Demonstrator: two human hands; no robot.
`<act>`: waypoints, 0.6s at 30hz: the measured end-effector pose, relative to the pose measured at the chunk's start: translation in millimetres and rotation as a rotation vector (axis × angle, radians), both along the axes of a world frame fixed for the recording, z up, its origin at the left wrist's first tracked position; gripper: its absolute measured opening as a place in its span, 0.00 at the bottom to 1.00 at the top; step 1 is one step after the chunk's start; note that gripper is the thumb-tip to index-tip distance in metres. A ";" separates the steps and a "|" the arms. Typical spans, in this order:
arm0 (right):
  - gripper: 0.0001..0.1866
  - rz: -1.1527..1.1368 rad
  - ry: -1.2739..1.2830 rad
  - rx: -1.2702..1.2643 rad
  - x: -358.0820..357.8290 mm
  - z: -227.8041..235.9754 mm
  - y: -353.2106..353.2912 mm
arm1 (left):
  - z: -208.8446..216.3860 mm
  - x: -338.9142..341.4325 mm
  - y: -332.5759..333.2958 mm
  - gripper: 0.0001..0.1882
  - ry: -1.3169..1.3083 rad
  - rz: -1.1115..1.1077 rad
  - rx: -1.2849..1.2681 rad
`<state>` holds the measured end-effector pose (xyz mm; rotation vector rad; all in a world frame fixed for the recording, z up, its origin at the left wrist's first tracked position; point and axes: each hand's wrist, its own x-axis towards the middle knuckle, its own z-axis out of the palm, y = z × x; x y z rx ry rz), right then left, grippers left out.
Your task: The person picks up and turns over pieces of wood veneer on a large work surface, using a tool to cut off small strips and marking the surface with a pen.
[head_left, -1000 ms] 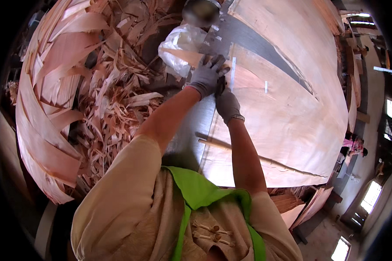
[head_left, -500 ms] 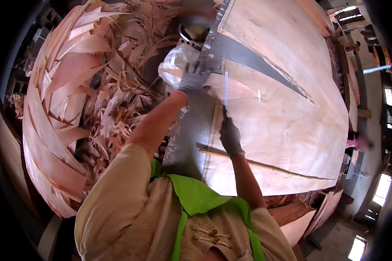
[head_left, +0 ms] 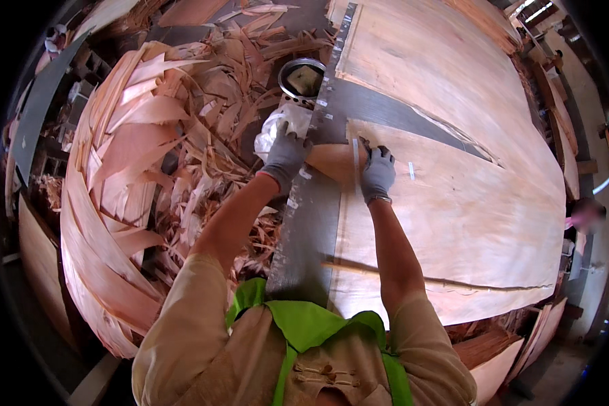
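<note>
My left hand (head_left: 287,159), in a grey glove, is closed at the left end of a small tan piece of wood veneer (head_left: 335,162). That piece reaches over the dark table edge onto a large pale veneer sheet (head_left: 453,210). At its right end is my right hand (head_left: 379,172), also gloved, fingers bent. Something small and dark shows at its fingertips; what it grips is partly hidden. A pale strip of tape (head_left: 356,159) runs along the sheet beside the right fingers. Against the left hand lies a crumpled white plastic bag (head_left: 272,132).
A metal bowl (head_left: 303,80) holding a yellowish block stands beyond the bag. Large curled veneer scraps (head_left: 125,162) heap up on the left. The dark tabletop (head_left: 308,223) shows beside the sheet, which has a long split (head_left: 446,284) near me. Another person (head_left: 587,215) is at the far right.
My right hand has moved up and right to the small veneer piece; the dark-handled tool it held no longer shows clearly. My left hand has drawn slightly left and nearer. The bowl is uncovered.
</note>
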<state>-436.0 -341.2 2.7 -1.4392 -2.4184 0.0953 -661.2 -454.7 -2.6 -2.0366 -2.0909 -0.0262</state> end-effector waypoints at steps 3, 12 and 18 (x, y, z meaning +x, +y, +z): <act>0.15 0.033 -0.058 0.122 -17.2 -17.8 16.6 | -7.4 4.2 9.8 0.13 0.026 -0.030 0.021; 0.18 0.049 -0.030 0.146 -17.8 -31.6 19.6 | 15.7 -72.9 -4.0 0.07 0.081 0.134 0.068; 0.18 0.072 -0.023 0.108 -18.6 -19.8 18.3 | 44.7 -117.6 -137.0 0.14 0.174 0.527 0.061</act>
